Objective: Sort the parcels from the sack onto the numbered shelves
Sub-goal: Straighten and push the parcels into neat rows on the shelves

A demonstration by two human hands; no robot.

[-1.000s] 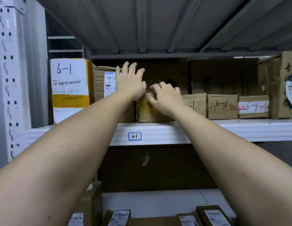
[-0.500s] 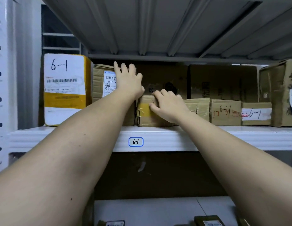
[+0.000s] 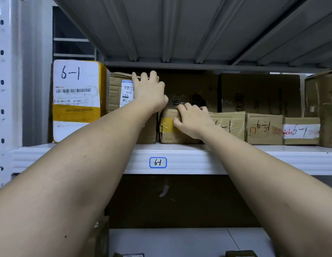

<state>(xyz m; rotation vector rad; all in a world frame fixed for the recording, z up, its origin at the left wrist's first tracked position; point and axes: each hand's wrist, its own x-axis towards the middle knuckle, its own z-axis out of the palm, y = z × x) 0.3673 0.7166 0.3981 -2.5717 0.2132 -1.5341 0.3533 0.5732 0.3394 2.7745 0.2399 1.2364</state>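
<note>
Both hands are reaching up to the shelf tagged 6-1 point(image 3: 157, 162). Her left hand point(image 3: 149, 90) is lying flat, fingers straight, against the front of the taller carton with the printed label point(image 3: 120, 101), its fingertips hooking just over the top edge. Her right hand point(image 3: 192, 120) is curling over the small parcel with yellow tape point(image 3: 169, 127), fingers across its top and thumb on its front face, holding it as it is sitting on the shelf board.

That parcel is resting between the taller carton on its left and a row of low boxes marked 6-1 point(image 3: 264, 128) on its right, touching both. So this one looks as good as placed; I'd judge she is only snugging it into line. Several parcels are already standing here, including a white-and-yellow box marked 6-1 point(image 3: 76, 101). The sack is out of sight, so how many are left I cannot tell.
</note>
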